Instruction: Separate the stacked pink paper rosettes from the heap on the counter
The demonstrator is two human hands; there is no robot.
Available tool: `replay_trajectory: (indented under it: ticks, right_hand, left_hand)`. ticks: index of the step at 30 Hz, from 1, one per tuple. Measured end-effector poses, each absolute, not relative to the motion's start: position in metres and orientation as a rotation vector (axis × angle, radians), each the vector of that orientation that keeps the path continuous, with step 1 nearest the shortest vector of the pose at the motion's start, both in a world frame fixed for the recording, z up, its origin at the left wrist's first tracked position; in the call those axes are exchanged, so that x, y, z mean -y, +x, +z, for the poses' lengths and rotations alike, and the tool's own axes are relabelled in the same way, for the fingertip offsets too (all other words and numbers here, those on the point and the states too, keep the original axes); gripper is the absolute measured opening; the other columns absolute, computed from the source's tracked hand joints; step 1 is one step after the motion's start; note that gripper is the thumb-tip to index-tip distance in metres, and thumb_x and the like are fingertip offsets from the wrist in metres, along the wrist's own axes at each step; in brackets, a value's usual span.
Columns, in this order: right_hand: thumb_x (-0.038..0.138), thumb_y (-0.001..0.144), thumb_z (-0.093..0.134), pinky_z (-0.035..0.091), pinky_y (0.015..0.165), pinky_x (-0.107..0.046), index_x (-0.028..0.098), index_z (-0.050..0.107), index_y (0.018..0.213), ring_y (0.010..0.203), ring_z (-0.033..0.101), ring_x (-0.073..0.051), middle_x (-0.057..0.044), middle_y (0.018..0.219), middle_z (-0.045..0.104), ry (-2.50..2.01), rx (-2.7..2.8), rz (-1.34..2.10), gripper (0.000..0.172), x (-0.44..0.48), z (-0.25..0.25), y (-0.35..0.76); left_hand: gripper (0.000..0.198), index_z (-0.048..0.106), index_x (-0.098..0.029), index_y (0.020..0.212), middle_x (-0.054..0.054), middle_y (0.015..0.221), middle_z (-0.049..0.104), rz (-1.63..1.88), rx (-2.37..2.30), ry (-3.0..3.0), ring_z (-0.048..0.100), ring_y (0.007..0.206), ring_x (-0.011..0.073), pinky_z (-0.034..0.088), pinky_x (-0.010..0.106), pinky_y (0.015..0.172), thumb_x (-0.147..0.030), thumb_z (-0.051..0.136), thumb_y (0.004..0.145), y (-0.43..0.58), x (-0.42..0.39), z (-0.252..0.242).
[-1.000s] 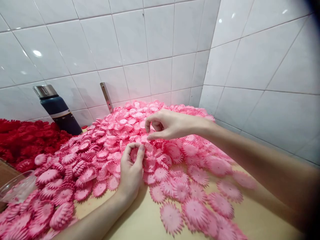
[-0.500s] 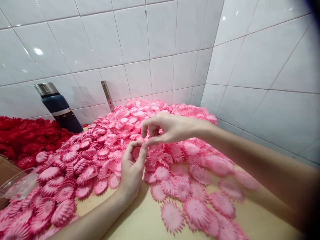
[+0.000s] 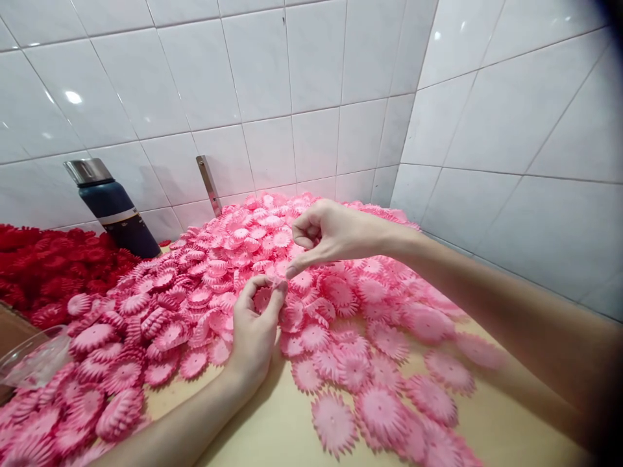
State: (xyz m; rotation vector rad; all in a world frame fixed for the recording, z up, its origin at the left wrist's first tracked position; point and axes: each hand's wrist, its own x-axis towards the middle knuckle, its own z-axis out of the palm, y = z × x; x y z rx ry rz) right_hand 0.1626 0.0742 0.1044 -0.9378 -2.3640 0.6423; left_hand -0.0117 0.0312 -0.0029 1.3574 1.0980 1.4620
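A big heap of pink toothed paper discs covers the pale table up to the tiled corner. My left hand rests at the heap's near edge, thumb and forefinger curled into a ring around one pink disc. My right hand hovers just above and to the right of it, fingers curled in. Its thumb and forefinger tips are pressed together right at that disc's edge. What they pinch, if anything, is too small to make out.
A heap of red discs lies at the left. A dark blue flask with a steel cap stands against the tiled wall, near a metal strip. A clear plastic bag sits at the left edge. Loose pink discs spread right.
My right hand has lifted a little and shifted right, its fingertips staying close to the left hand's disc. The left hand has barely moved.
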Motion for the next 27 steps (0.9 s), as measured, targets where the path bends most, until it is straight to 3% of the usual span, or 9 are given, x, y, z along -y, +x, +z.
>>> replay_trajectory:
  ticks: [3, 6, 10, 15, 21, 25, 27]
  right_hand:
    - [0.047, 0.064, 0.079, 0.025, 0.043, -0.024, 0.017, 0.043, 0.054, 0.048, 0.033, -0.006, 0.007, 0.05, 0.037, -0.952, 2.392, 0.679, 0.048, -0.075, 0.105, 0.164]
    - [0.039, 0.072, 0.074, 0.038, 0.049, -0.024, 0.015, 0.061, 0.071, 0.057, 0.051, -0.01, 0.001, 0.064, 0.059, -0.874, 2.42, 0.815, 0.028, -0.075, 0.106, 0.164]
    - [0.02, 0.076, 0.069, 0.05, 0.065, -0.025, 0.014, 0.063, 0.087, 0.075, 0.064, -0.014, -0.005, 0.082, 0.069, -0.796, 2.391, 0.921, 0.014, -0.075, 0.105, 0.163]
    - [0.027, 0.075, 0.072, 0.043, 0.053, -0.022, 0.018, 0.057, 0.097, 0.062, 0.059, -0.012, 0.0, 0.072, 0.065, -0.952, 2.431, 0.821, 0.028, -0.073, 0.102, 0.162]
    - [0.033, 0.084, 0.064, 0.028, 0.042, -0.02, 0.019, 0.048, 0.081, 0.045, 0.04, -0.006, 0.008, 0.052, 0.047, -0.911, 2.38, 0.746, 0.022, -0.071, 0.099, 0.154]
    - [0.042, 0.081, 0.067, 0.03, 0.043, -0.019, 0.019, 0.048, 0.082, 0.049, 0.044, -0.007, 0.006, 0.056, 0.053, -0.89, 2.446, 0.846, 0.03, -0.072, 0.096, 0.152]
    - [0.045, 0.08, 0.067, 0.032, 0.044, -0.019, 0.019, 0.047, 0.081, 0.051, 0.048, -0.008, 0.004, 0.059, 0.056, -0.906, 2.495, 0.915, 0.032, -0.072, 0.094, 0.152]
  left_hand:
    - [0.02, 0.061, -0.017, 0.086, 0.001, 0.081, 0.065, 1.424, -1.078, 1.363, 0.055, 0.07, 0.0119, 0.044, 0.021, 0.062, -0.033, 0.07, 0.078, -0.012, -0.03, -0.003]
    - [0.019, 0.061, -0.017, 0.083, 0.0, 0.076, 0.063, 1.416, -1.074, 1.363, 0.053, 0.065, 0.0107, 0.044, 0.021, 0.06, -0.032, 0.07, 0.077, -0.013, -0.03, -0.004]
    - [0.013, 0.06, -0.016, 0.083, 0.0, 0.078, 0.062, 1.406, -1.069, 1.374, 0.051, 0.057, 0.0081, 0.044, 0.02, 0.057, -0.021, 0.068, 0.075, -0.015, -0.032, -0.007]
    - [0.023, 0.058, -0.019, 0.094, 0.0, 0.085, 0.063, 1.39, -1.09, 1.336, 0.051, 0.055, 0.0071, 0.044, 0.02, 0.053, -0.017, 0.066, 0.073, -0.014, -0.032, -0.007]
    - [0.016, 0.061, -0.021, 0.094, -0.002, 0.079, 0.06, 1.4, -0.967, 1.215, 0.054, 0.064, 0.0095, 0.043, 0.019, 0.056, -0.022, 0.064, 0.078, -0.012, -0.03, -0.003]
    - [0.015, 0.066, -0.02, 0.094, 0.001, 0.085, 0.062, 1.361, -0.872, 1.275, 0.057, 0.076, 0.0134, 0.046, 0.023, 0.067, -0.028, 0.064, 0.081, -0.011, -0.026, 0.0]
    - [0.016, 0.066, -0.019, 0.09, -0.001, 0.077, 0.059, 1.345, -0.869, 1.38, 0.052, 0.068, 0.0115, 0.043, 0.022, 0.062, -0.032, 0.066, 0.081, -0.01, -0.024, 0.001]
